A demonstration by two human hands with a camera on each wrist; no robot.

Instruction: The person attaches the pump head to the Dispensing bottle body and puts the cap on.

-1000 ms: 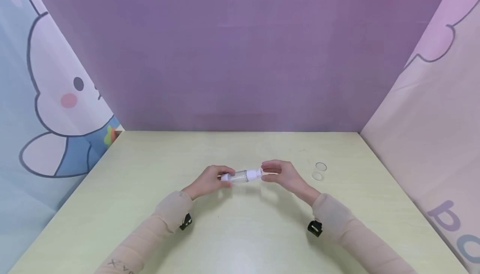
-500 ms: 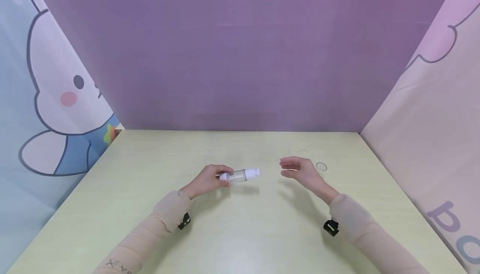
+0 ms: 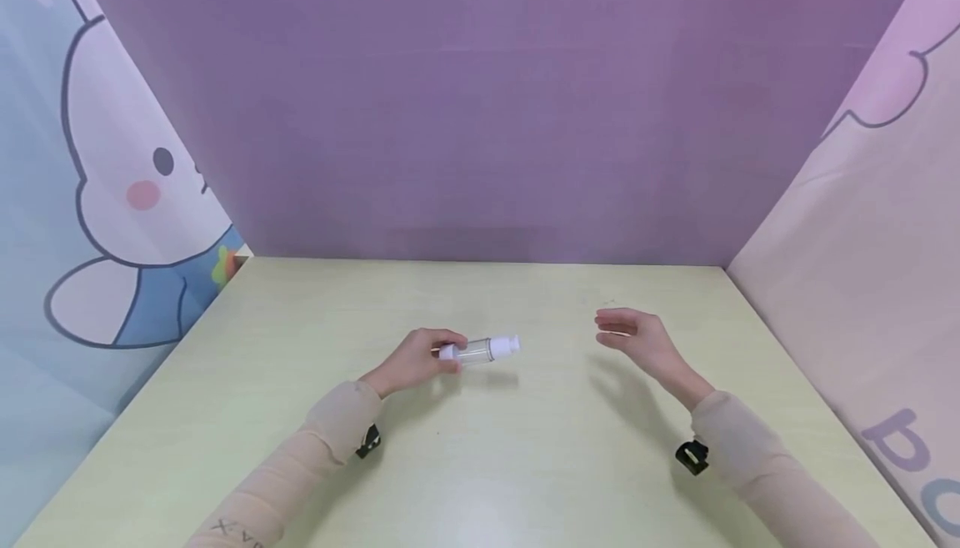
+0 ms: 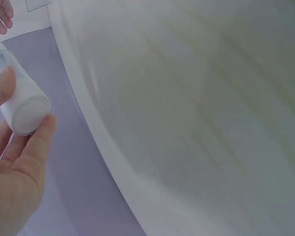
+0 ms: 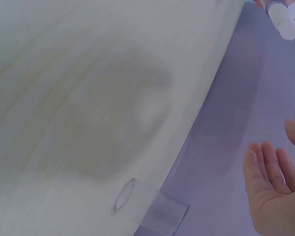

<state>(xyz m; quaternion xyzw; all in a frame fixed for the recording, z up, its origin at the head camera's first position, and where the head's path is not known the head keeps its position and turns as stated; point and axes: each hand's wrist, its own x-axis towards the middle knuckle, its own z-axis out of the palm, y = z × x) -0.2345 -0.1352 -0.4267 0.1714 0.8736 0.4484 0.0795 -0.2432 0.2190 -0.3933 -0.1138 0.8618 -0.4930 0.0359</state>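
A pump bottle (image 3: pixel 477 352) with a clear body, white base and white pump head lies nearly level above the table, pump end to the right. My left hand (image 3: pixel 415 359) grips it by the base; in the left wrist view thumb and fingers sit around the white bottom (image 4: pixel 30 112). Off to the right, my right hand (image 3: pixel 647 348) hovers with relaxed fingers and nothing in them. A clear cylindrical cap (image 5: pixel 160 210) stands on the table in the right wrist view. From the head camera, my right hand and forearm hide that cap.
The pale wooden table (image 3: pixel 480 456) ends at a purple back panel (image 3: pixel 480 114). Printed cloth walls (image 3: pixel 870 281) close off both sides. A black wrist camera (image 3: pixel 692 456) hangs beneath the right sleeve, another (image 3: pixel 369 441) beneath the left.
My right hand has left the pump end of the bottle and moved right, over toward the clear cap, which it now covers in the head view. My left hand keeps its grip, almost still.
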